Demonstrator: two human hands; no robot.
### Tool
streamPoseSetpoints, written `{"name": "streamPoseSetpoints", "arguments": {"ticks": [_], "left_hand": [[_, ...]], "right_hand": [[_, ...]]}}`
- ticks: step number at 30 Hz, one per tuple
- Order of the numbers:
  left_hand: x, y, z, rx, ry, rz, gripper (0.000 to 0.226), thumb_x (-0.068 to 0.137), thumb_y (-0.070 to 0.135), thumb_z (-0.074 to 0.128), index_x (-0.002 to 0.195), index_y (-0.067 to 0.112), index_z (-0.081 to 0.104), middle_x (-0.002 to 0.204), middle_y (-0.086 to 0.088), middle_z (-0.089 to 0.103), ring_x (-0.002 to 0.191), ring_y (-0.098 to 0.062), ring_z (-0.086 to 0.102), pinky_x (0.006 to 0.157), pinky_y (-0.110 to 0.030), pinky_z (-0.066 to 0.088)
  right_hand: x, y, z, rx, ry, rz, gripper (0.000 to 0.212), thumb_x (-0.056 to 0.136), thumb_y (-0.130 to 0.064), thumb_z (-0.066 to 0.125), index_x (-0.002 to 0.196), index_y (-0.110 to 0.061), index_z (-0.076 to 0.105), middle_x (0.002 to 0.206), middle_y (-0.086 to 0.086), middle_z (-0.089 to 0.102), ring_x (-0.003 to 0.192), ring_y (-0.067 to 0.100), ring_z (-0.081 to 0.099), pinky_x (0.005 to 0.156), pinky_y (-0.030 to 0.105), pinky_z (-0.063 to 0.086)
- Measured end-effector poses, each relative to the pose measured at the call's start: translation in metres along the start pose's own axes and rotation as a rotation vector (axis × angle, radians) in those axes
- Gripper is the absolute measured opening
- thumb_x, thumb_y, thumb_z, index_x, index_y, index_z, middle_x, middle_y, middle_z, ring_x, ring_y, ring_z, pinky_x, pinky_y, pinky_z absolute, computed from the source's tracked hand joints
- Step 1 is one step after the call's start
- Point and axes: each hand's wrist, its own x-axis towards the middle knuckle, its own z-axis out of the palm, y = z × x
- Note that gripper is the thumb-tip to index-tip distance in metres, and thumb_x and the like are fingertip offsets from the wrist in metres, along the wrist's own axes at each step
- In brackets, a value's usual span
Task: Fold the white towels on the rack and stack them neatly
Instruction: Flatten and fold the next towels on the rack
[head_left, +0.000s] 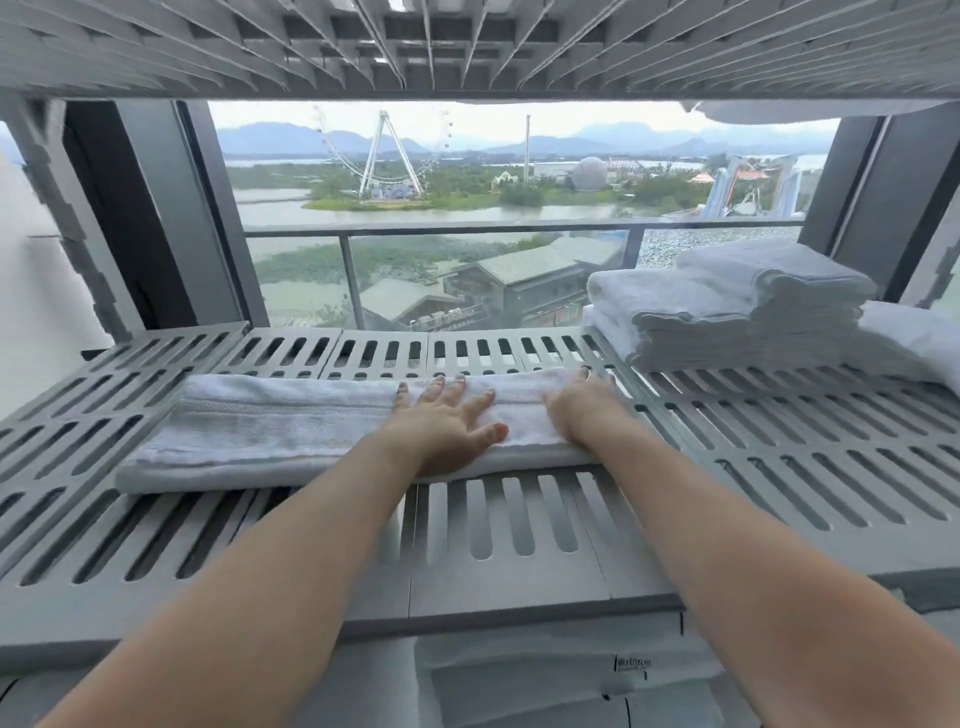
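Note:
A white towel (270, 431), folded into a long strip, lies across the grey slatted rack shelf (779, 457). My left hand (447, 421) rests flat on the strip right of its middle, fingers spread and straight. My right hand (584, 410) presses on the strip's right end, fingers reaching its far edge. A stack of folded white towels (727, 306) sits at the back right of the same shelf.
Another slatted shelf (467, 47) hangs close overhead. A loose white towel (914, 343) lies beside the stack at the far right. Dark window frames (156, 218) and a glass balcony rail stand behind the rack. A lower shelf with white cloth (519, 675) shows below.

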Motion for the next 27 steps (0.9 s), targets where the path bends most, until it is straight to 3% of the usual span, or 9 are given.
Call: {"name": "streamPoseSetpoints", "arguments": {"ticks": [3, 8, 13, 20, 24, 27], "left_hand": [[0.002, 0.006, 0.004, 0.008, 0.018, -0.007, 0.082, 0.080, 0.090, 0.000, 0.154, 0.053, -0.006, 0.168, 0.005, -0.011, 0.155, -0.021, -0.012, 0.121, -0.061, -0.009], [-0.003, 0.010, 0.005, 0.015, 0.022, -0.051, 0.083, 0.079, 0.091, 0.000, 0.154, 0.055, -0.006, 0.168, 0.008, -0.011, 0.155, -0.018, -0.011, 0.122, -0.060, -0.007], [-0.007, 0.015, 0.003, 0.030, 0.019, -0.068, 0.077, 0.085, 0.086, 0.004, 0.155, 0.054, -0.006, 0.168, 0.009, -0.011, 0.155, -0.016, -0.011, 0.123, -0.058, -0.005], [-0.010, 0.018, 0.003, 0.072, 0.052, -0.052, 0.075, 0.089, 0.083, 0.003, 0.156, 0.051, -0.006, 0.168, 0.009, -0.011, 0.155, -0.014, -0.009, 0.125, -0.056, -0.002], [-0.010, 0.017, 0.004, 0.076, 0.063, -0.067, 0.075, 0.089, 0.082, 0.004, 0.156, 0.051, -0.005, 0.169, 0.008, -0.008, 0.155, -0.013, -0.008, 0.125, -0.054, -0.002], [-0.008, 0.016, 0.005, 0.066, 0.074, -0.072, 0.076, 0.087, 0.084, 0.003, 0.156, 0.052, -0.005, 0.169, 0.007, -0.006, 0.156, -0.013, -0.007, 0.125, -0.053, -0.003]], "right_hand": [[0.003, 0.005, 0.006, 0.004, -0.023, 0.013, 0.058, 0.100, -0.036, 0.022, 0.148, -0.008, 0.038, 0.155, 0.026, 0.033, 0.145, 0.042, 0.025, 0.120, 0.052, 0.017], [0.000, 0.007, 0.007, 0.226, 0.158, -0.091, 0.048, 0.103, -0.034, 0.040, 0.135, 0.001, 0.047, 0.139, 0.022, 0.053, 0.130, 0.036, 0.048, 0.110, 0.042, 0.037], [-0.006, 0.015, 0.003, 0.513, 0.180, -0.161, 0.037, 0.099, -0.027, 0.053, 0.128, -0.004, 0.051, 0.126, 0.015, 0.062, 0.118, 0.033, 0.056, 0.091, 0.033, 0.040], [-0.010, 0.021, -0.004, 0.878, 0.305, -0.176, 0.036, 0.089, -0.025, 0.068, 0.122, -0.016, 0.056, 0.109, 0.001, 0.067, 0.100, 0.019, 0.062, 0.080, 0.025, 0.041], [-0.013, 0.023, -0.015, 1.227, 0.115, -0.053, 0.075, 0.079, -0.022, 0.083, 0.141, -0.008, 0.043, 0.117, 0.000, 0.057, 0.106, 0.020, 0.062, 0.094, 0.033, 0.052], [-0.016, 0.026, -0.022, 1.557, -0.236, 0.075, 0.057, 0.079, -0.019, 0.083, 0.127, 0.000, 0.060, 0.124, 0.019, 0.066, 0.105, 0.036, 0.068, 0.097, 0.051, 0.054]]}}
